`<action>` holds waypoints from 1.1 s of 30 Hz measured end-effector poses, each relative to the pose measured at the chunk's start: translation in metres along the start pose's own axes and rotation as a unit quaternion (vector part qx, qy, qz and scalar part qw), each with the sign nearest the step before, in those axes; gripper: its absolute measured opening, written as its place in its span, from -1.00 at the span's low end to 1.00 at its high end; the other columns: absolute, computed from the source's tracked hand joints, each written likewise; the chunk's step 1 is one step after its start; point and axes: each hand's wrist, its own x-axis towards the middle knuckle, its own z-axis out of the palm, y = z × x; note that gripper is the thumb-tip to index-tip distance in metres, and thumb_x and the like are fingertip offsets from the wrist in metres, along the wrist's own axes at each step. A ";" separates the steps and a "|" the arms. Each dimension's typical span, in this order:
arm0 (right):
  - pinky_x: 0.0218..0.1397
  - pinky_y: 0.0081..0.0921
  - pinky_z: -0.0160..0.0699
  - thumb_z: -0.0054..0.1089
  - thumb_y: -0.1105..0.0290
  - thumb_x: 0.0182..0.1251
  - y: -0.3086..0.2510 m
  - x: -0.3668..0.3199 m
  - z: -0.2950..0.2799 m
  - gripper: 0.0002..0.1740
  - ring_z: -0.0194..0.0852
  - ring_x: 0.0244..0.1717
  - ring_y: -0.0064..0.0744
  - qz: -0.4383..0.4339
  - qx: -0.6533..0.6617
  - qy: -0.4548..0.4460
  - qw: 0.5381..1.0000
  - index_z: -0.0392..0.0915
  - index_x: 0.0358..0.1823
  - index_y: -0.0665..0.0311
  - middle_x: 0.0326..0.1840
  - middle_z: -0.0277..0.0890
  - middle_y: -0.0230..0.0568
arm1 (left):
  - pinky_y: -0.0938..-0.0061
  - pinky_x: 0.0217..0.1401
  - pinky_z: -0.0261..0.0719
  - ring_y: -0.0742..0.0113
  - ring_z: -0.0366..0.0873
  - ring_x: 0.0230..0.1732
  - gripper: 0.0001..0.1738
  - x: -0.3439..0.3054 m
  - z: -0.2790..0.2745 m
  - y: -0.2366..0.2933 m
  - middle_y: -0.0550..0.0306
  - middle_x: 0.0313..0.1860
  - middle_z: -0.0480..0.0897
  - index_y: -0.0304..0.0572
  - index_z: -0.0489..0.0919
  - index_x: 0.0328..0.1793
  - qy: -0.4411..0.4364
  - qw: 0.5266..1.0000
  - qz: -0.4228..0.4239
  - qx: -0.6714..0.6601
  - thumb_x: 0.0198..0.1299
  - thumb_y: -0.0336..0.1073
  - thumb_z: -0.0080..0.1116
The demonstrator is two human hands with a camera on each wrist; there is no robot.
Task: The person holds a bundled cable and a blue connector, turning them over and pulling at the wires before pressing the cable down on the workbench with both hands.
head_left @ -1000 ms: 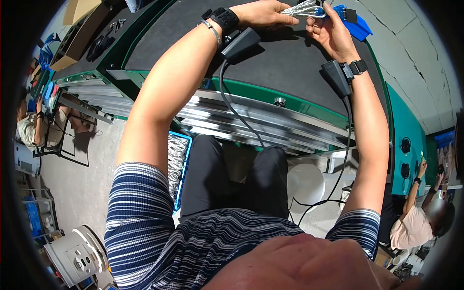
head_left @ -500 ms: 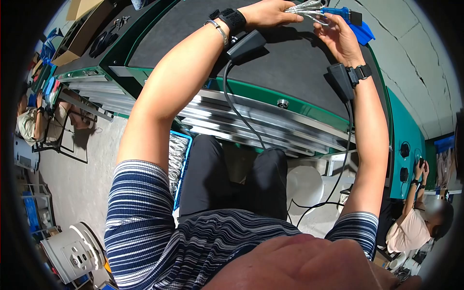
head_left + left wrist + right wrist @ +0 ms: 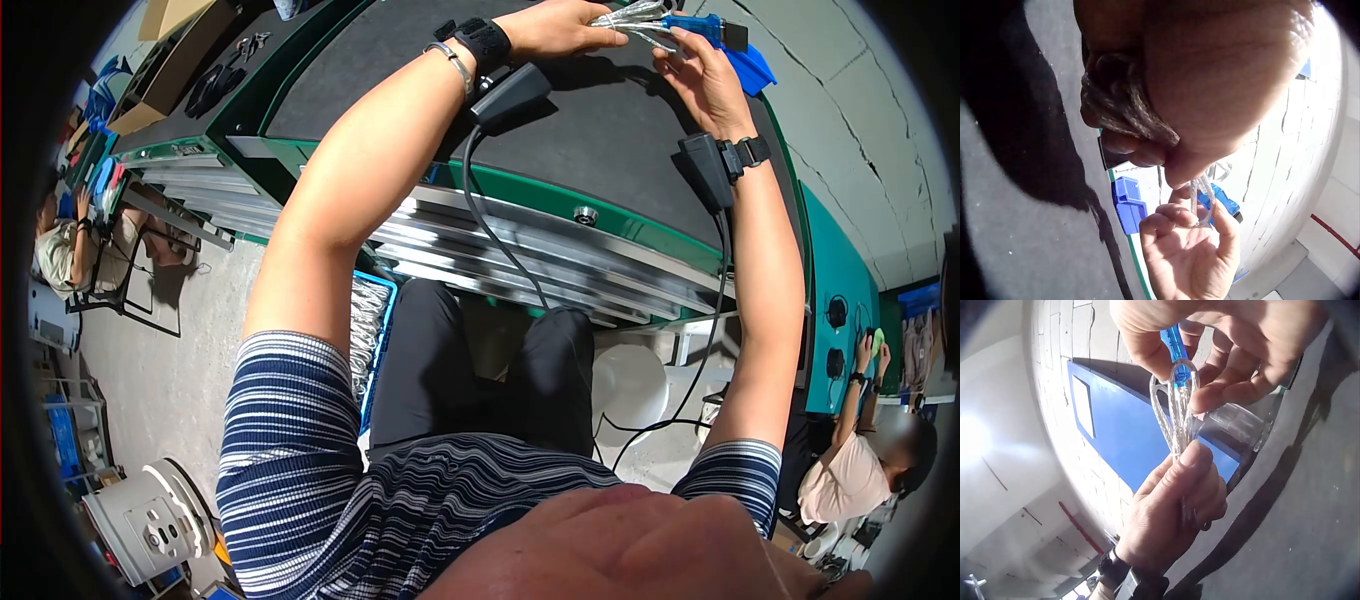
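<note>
A coiled clear-silvery cable (image 3: 636,16) with a blue connector (image 3: 697,26) is held between both hands over the bench. My left hand (image 3: 560,28) grips the gathered coil in its fist, thumb along the strands, as the right wrist view shows. Loops of the cable (image 3: 1180,419) stick out past that fist. My right hand (image 3: 708,82) pinches at the blue connector (image 3: 1175,349) and loop ends with thumb and fingertips, its other fingers loosely bent. A black end piece (image 3: 735,37) sits on the connector's far end.
A blue bin (image 3: 752,68) stands at the bench's far right corner, beyond the dark mat (image 3: 400,90). Below, a blue crate (image 3: 372,330) of silvery cables stands beside my leg. An open cardboard box (image 3: 165,75) is at far left. Other people (image 3: 850,475) sit on both sides.
Both hands shifted slightly right with the cable early on, and the blue connector came more into view, pointing right. Over the last half second they have hardly moved.
</note>
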 end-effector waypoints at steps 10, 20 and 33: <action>0.20 -0.44 0.51 0.31 0.27 0.38 -0.004 -0.005 0.011 -0.65 0.52 0.06 -0.54 -0.078 -0.141 0.084 0.983 0.57 0.13 0.19 0.05 0.60 -0.37 | 0.52 -0.44 0.32 0.53 0.34 -0.49 -0.74 0.002 0.001 0.000 0.34 -0.52 0.44 -0.15 0.52 -0.21 -0.004 1.000 -0.013 -0.013 0.45 -0.13 0.11; -0.44 -0.77 0.07 0.36 0.53 0.23 -0.018 -0.012 0.037 -0.64 0.23 -0.48 -0.81 -0.127 -0.130 0.071 0.981 0.56 0.06 0.20 -0.23 0.55 -0.58 | 0.53 -0.44 0.31 0.54 0.33 -0.49 -0.75 0.005 -0.001 -0.010 0.37 -0.51 0.43 -0.13 0.51 -0.20 -0.025 0.998 -0.019 -0.048 0.45 -0.12 0.11; 0.14 -0.61 0.42 0.37 0.41 0.33 -0.001 -0.001 0.000 -0.55 0.53 0.01 -0.57 -0.090 -0.158 0.035 0.983 0.53 0.24 0.23 0.02 0.62 -0.38 | 0.52 -0.47 0.27 0.54 0.30 -0.51 -0.70 0.000 -0.002 -0.004 0.38 -0.55 0.40 -0.14 0.56 -0.18 -0.046 0.998 -0.040 0.029 0.44 -0.07 0.13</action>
